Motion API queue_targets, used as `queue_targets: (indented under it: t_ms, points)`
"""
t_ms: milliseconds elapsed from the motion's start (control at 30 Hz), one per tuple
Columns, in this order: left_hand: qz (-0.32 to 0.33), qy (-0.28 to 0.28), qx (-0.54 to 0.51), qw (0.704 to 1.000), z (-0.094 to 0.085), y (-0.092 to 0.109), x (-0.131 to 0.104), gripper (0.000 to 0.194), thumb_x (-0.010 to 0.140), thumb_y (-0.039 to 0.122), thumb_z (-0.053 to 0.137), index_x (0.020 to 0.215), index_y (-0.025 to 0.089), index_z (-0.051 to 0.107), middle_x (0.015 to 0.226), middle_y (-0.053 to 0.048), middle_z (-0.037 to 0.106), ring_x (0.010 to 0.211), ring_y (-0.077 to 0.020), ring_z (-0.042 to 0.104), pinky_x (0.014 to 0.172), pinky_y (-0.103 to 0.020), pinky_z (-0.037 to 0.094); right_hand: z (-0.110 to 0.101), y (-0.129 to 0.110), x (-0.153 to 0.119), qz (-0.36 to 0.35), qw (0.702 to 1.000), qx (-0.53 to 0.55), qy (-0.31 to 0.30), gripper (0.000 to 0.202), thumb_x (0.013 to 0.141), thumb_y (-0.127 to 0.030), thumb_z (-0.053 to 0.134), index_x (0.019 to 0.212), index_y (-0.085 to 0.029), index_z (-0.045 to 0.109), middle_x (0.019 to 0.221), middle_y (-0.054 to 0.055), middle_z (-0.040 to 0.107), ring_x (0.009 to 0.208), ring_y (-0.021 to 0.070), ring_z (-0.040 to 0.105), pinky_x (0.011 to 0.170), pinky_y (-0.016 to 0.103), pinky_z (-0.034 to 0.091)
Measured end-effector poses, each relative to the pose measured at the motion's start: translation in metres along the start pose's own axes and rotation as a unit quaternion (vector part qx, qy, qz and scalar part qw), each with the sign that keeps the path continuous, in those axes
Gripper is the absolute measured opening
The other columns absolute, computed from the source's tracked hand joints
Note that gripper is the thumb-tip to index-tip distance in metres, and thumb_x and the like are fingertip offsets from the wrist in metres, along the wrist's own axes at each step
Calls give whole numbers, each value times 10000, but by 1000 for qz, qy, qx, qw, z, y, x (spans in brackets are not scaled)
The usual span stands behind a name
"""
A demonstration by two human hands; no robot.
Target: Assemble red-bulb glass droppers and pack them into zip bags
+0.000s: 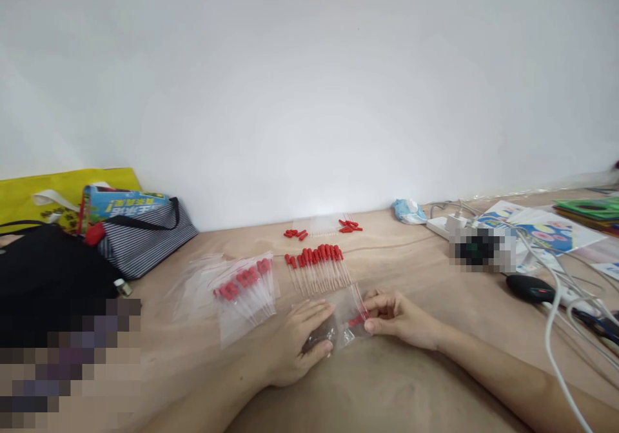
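Observation:
My left hand curls over the left end of a clear zip bag, thumb below and fingers above. At the bag's right end, my right hand pinches the edge with the red zip line. A red rubber bulb shows by my right fingertips; whether they also grip it is unclear. Just beyond, several droppers with red bulbs lie side by side in a row. To the left, filled zip bags with red-bulbed droppers overlap one another.
Loose red bulbs and clear tubes lie near the wall. At right are a crumpled blue mask, a power strip, a black mouse and white cables. A striped bag and black cloth occupy the left.

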State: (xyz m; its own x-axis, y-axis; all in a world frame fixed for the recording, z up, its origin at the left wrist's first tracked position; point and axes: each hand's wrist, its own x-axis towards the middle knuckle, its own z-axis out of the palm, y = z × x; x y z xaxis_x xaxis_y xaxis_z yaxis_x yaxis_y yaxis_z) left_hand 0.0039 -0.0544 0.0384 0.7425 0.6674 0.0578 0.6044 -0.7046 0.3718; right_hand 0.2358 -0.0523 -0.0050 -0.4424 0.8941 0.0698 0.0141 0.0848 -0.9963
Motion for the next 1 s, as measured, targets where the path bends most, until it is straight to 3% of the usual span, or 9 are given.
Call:
queue_targets:
  t_ms: [167, 333, 533, 767, 1000]
  points:
    - [-5, 72, -9, 997, 4, -5, -8, 332, 783, 280, 497, 1104, 197, 521, 1105, -74, 560, 999, -207, 522, 869, -349, 427, -1, 9, 2, 39, 997, 33, 62, 199, 587, -346, 691, 656, -166, 642, 540, -28, 567, 484, 73, 474, 510, 211, 397]
    - [7, 54, -1, 999, 6, -8, -14, 314, 777, 283, 521, 1082, 216, 542, 1114, -50, 560, 1014, -209, 514, 886, -352, 409, 2, 8, 2, 65, 990, 38, 119, 275, 548, -364, 708, 694, -159, 598, 542, -29, 572, 481, 81, 496, 478, 208, 404]
    - [10, 44, -7, 999, 8, -4, -4, 348, 768, 282, 534, 1107, 205, 544, 1148, -71, 557, 1052, -232, 499, 913, -389, 386, 13, 5, 4, 82, 989, -15, 120, 280, 503, -340, 734, 609, -150, 558, 499, -38, 549, 432, 54, 434, 393, 167, 310]
    - [15, 78, -39, 996, 8, -8, -4, 305, 776, 276, 526, 1071, 209, 562, 1122, -65, 564, 1009, -208, 523, 876, -347, 418, 5, 1, 5, 155, 976, -61, 141, 243, 594, -370, 607, 564, -163, 483, 374, -64, 437, 323, 46, 333, 292, 161, 214]
    - [39, 64, -55, 996, 7, -14, -8, 258, 771, 231, 521, 1014, 184, 594, 1041, -76, 601, 976, -196, 532, 868, -330, 418, 0, -3, 2, 134, 974, -63, 169, 230, 633, -383, 558, 644, -172, 465, 458, -62, 448, 391, 50, 365, 306, 148, 185]
